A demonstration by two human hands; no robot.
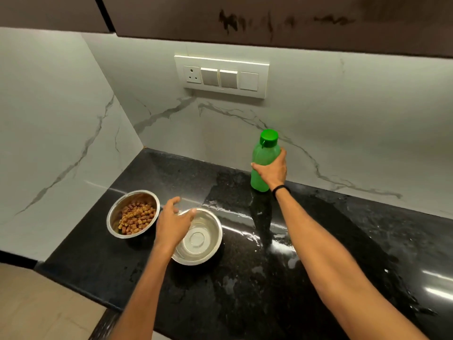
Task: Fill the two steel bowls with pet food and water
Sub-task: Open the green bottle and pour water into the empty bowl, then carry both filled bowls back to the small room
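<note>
Two steel bowls stand on the black counter [331,253]. The left bowl [115,217] holds brown and tan pet food [137,218]. The right bowl [210,244] holds clear water. My left hand [172,223] hovers between them, fingers spread, its fingertips over the water bowl's near-left rim; I cannot tell whether they touch it. My right hand [272,171] is wrapped around a green bottle [263,153] with a closed green cap, standing upright on the counter by the back wall.
Water is spilled across the counter [269,241] right of the water bowl. A marble wall with a switch panel [221,76] runs behind, and a side wall closes the left corner. Dark cabinets hang overhead. The counter's front edge drops to a tiled floor [36,307].
</note>
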